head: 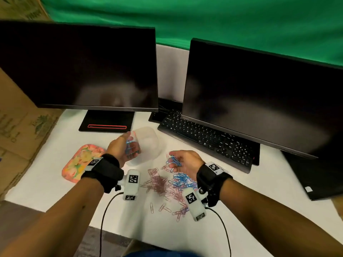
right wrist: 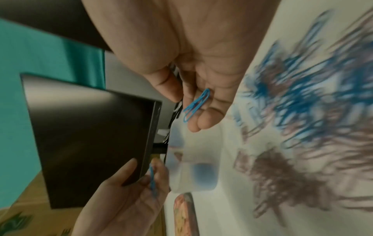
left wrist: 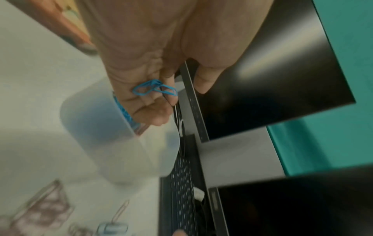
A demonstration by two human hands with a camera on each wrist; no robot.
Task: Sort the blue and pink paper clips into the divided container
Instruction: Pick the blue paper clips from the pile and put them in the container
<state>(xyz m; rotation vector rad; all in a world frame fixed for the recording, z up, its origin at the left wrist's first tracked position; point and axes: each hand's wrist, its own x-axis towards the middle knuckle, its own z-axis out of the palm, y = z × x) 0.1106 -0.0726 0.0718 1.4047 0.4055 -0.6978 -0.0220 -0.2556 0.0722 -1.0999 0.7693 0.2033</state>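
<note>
My left hand (head: pixel 132 147) is raised over the left part of the translucent divided container (head: pixel 148 140), its fingers curled round a few blue paper clips (left wrist: pixel 154 88). More blue clips (left wrist: pixel 123 111) lie in the compartment under it. My right hand (head: pixel 175 161) hovers palm up just right of the container, cupping a small bunch of blue clips (right wrist: pixel 196 105) in its bent fingers. Below both hands a mixed heap lies on the white table, with pink clips (head: pixel 157 182) to the left and blue clips (head: pixel 181 179) to the right.
A floral pink lid (head: pixel 81 164) lies left of the container. Two dark monitors (head: pixel 79 67) (head: pixel 259 97) and a black keyboard (head: pixel 206 140) stand behind it. Cardboard boxes (head: pixel 20 130) line the left side. The table's front edge (head: pixel 167 240) is close to my body.
</note>
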